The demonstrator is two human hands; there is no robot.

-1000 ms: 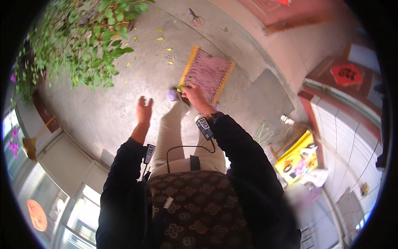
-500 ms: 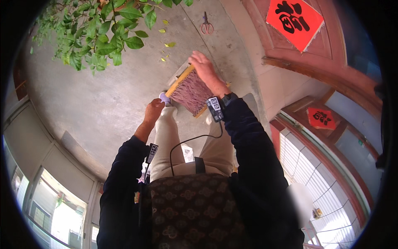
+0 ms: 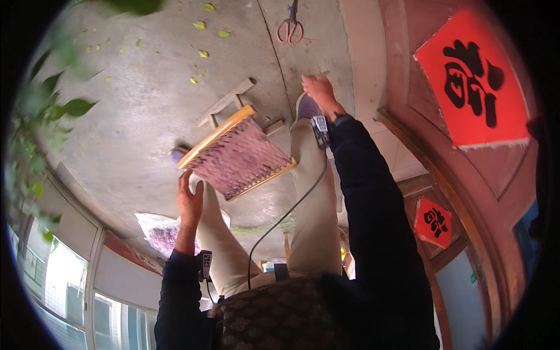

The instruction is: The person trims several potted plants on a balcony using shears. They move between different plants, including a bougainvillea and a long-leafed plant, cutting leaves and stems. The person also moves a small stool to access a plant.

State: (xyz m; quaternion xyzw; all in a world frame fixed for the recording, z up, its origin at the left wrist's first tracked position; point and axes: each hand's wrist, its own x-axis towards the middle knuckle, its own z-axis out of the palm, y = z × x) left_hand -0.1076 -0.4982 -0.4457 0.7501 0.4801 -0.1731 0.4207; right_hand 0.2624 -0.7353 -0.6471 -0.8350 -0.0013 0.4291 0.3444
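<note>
A folding stool with a woven purple seat [image 3: 245, 156] and yellowish wooden rails stands between my legs, its grey wooden legs [image 3: 224, 106] showing past the far rail. My left hand [image 3: 190, 201] is at the stool's left corner, thumb apart from the fingers and nothing in its grasp. Whether its fingertips touch the rail I cannot tell. Over my right shoe [image 3: 305, 107], to the right of the stool and apart from it, my right hand [image 3: 319, 92] has its fingers curled together. No object shows in it.
Scissors with pink handles [image 3: 290, 31] lie on the concrete floor ahead, with fallen leaves [image 3: 199, 25] to their left. A leafy plant [image 3: 55, 105] hangs in at the left. A bag of purple stuff [image 3: 160, 232] lies beside my left leg. Red doors [image 3: 408, 64] stand at the right.
My right hand has come off the stool and moved right, over my shoe. The view has shifted, and more of the seat and legs shows. My left hand's fingers have spread.
</note>
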